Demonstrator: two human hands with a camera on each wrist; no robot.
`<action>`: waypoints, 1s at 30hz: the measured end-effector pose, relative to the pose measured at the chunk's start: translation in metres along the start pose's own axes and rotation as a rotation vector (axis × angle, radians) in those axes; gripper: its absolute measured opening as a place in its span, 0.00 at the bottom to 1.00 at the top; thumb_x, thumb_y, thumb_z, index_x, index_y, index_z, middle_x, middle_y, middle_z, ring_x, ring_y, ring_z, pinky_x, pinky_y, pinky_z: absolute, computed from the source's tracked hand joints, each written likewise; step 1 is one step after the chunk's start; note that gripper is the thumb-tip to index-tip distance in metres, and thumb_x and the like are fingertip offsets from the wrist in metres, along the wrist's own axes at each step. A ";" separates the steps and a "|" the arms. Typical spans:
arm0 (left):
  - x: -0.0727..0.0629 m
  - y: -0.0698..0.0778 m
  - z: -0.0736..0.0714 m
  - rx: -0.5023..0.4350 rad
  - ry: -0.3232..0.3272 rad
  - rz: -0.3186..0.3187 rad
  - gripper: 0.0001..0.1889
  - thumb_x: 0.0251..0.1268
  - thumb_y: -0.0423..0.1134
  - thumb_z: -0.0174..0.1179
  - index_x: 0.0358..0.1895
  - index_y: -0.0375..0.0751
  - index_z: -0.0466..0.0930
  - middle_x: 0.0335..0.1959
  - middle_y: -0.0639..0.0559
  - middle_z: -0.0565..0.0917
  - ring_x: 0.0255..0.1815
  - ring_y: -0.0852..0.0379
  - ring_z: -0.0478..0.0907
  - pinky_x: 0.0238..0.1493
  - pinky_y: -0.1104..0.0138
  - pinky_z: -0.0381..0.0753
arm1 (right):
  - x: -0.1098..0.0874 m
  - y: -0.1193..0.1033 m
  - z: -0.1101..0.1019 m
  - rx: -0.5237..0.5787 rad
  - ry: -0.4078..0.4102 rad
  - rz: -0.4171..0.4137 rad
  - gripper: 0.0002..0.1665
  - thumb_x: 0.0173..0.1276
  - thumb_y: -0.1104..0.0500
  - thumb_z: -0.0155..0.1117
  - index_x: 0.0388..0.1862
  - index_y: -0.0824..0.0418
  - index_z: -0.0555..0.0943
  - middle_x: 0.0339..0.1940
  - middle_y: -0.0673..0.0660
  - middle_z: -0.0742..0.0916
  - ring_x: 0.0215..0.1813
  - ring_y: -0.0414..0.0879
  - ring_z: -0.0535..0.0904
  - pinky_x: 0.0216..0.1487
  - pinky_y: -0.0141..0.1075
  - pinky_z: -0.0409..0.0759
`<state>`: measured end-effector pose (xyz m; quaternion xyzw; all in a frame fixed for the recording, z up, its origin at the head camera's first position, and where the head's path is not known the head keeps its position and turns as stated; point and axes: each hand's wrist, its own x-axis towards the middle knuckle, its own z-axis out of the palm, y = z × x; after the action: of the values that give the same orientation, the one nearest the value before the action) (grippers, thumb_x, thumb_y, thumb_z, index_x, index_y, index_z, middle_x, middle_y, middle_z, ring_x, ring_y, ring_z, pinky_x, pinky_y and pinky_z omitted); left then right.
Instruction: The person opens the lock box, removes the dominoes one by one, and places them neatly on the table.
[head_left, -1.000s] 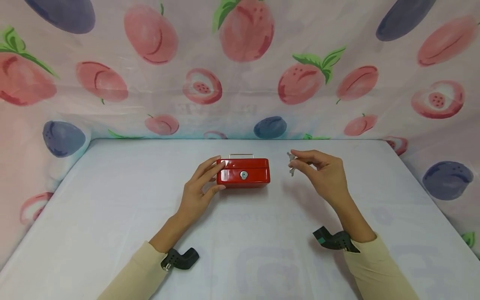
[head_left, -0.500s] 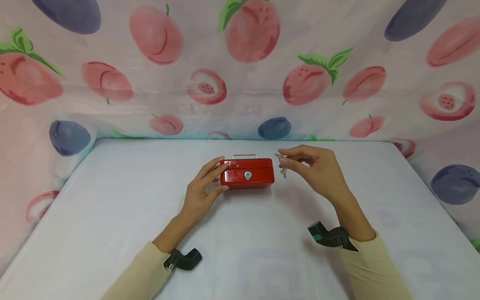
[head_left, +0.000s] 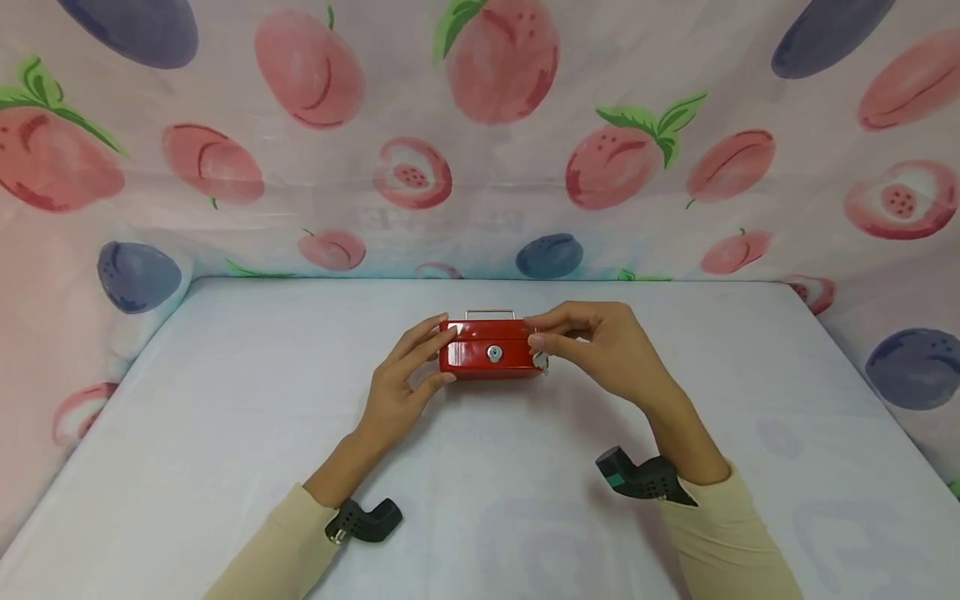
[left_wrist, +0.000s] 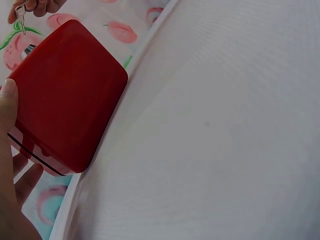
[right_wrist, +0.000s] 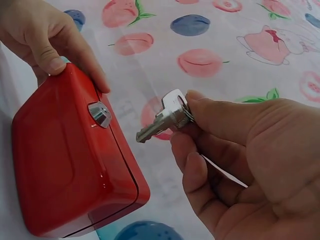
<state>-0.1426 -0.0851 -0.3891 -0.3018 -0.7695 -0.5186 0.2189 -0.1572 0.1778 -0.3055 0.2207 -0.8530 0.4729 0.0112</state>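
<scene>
My left hand grips the left end of a small red cash box, thumb on its lower edge and fingers at the top. The box is shut, with a silver round lock on its front and a thin wire handle on top. Both wrist views catch its broad red underside. Thumb and forefinger of my right hand pinch a small bunch of silver keys by the bows. One key's blade points toward the lock, a short gap away.
A white cloth covers the table, and a fruit-print curtain rises behind and along the sides. Black camera mounts sit on the left wrist and the right wrist.
My right hand has moved left with the keys, from beside the box to in front of its right end. The left hand keeps its grip on the box.
</scene>
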 end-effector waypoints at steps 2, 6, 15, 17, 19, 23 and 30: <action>0.000 0.001 -0.001 -0.004 -0.006 -0.008 0.28 0.50 0.22 0.67 0.59 0.29 0.74 0.64 0.37 0.69 0.61 0.45 0.71 0.56 0.64 0.76 | 0.000 0.000 0.002 0.002 -0.012 0.010 0.14 0.61 0.49 0.69 0.45 0.51 0.87 0.35 0.43 0.87 0.37 0.42 0.80 0.32 0.39 0.78; 0.001 0.006 -0.004 -0.015 -0.008 -0.004 0.27 0.50 0.21 0.66 0.58 0.27 0.74 0.63 0.34 0.69 0.60 0.43 0.70 0.53 0.64 0.78 | 0.001 -0.001 0.006 0.018 -0.032 0.023 0.15 0.60 0.48 0.71 0.45 0.51 0.87 0.37 0.44 0.87 0.37 0.42 0.81 0.34 0.41 0.80; 0.002 0.001 -0.002 -0.052 -0.001 0.019 0.28 0.48 0.19 0.66 0.58 0.27 0.74 0.62 0.33 0.70 0.60 0.43 0.71 0.51 0.62 0.79 | 0.002 -0.002 0.012 0.081 -0.101 0.050 0.14 0.61 0.53 0.70 0.45 0.55 0.87 0.35 0.48 0.88 0.33 0.50 0.84 0.36 0.45 0.81; 0.003 0.002 -0.002 -0.058 -0.001 0.020 0.28 0.48 0.19 0.66 0.58 0.26 0.74 0.62 0.32 0.70 0.60 0.43 0.71 0.51 0.60 0.79 | 0.002 -0.002 0.014 0.095 -0.111 0.047 0.14 0.61 0.54 0.70 0.45 0.56 0.87 0.32 0.49 0.88 0.32 0.51 0.84 0.36 0.45 0.81; 0.003 0.002 -0.002 -0.054 -0.001 0.018 0.28 0.48 0.19 0.66 0.58 0.26 0.74 0.62 0.33 0.70 0.60 0.42 0.71 0.53 0.60 0.78 | 0.002 -0.002 0.016 0.105 -0.118 0.047 0.14 0.61 0.54 0.70 0.44 0.56 0.87 0.31 0.49 0.88 0.33 0.53 0.84 0.35 0.44 0.81; 0.003 0.004 -0.001 -0.038 0.000 0.012 0.28 0.49 0.20 0.66 0.58 0.27 0.74 0.62 0.33 0.70 0.60 0.41 0.71 0.57 0.66 0.74 | 0.003 0.000 0.019 0.125 -0.130 0.042 0.13 0.61 0.55 0.70 0.44 0.58 0.87 0.29 0.50 0.88 0.33 0.56 0.84 0.35 0.42 0.80; 0.002 0.004 -0.001 -0.037 -0.003 0.000 0.28 0.49 0.20 0.66 0.58 0.27 0.75 0.62 0.33 0.70 0.60 0.40 0.71 0.60 0.67 0.72 | 0.004 0.004 0.024 0.134 -0.136 0.063 0.13 0.61 0.55 0.70 0.44 0.58 0.87 0.31 0.50 0.88 0.33 0.52 0.83 0.36 0.41 0.81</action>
<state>-0.1415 -0.0848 -0.3850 -0.3066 -0.7601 -0.5322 0.2121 -0.1577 0.1590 -0.3210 0.2258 -0.8248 0.5127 -0.0765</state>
